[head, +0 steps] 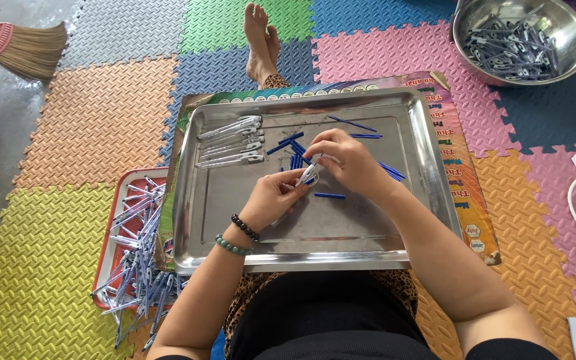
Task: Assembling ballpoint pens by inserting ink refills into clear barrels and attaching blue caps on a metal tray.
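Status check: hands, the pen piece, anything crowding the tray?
Both hands, left hand and right hand, shut on clear pen barrel. Blue refills loose close by on steel tray.

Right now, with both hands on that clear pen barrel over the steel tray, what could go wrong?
The steel tray appears to rest on the person's lap, so a shift could slide the loose blue refills off. The left hand and right hand work a clear pen barrel closely together; a slip might drop it. The heap of pens overhangs the red tray and may scatter.

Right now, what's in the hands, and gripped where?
Both hands share one clear pen barrel: left hand grips its lower end, right hand pinches the upper, clip end.
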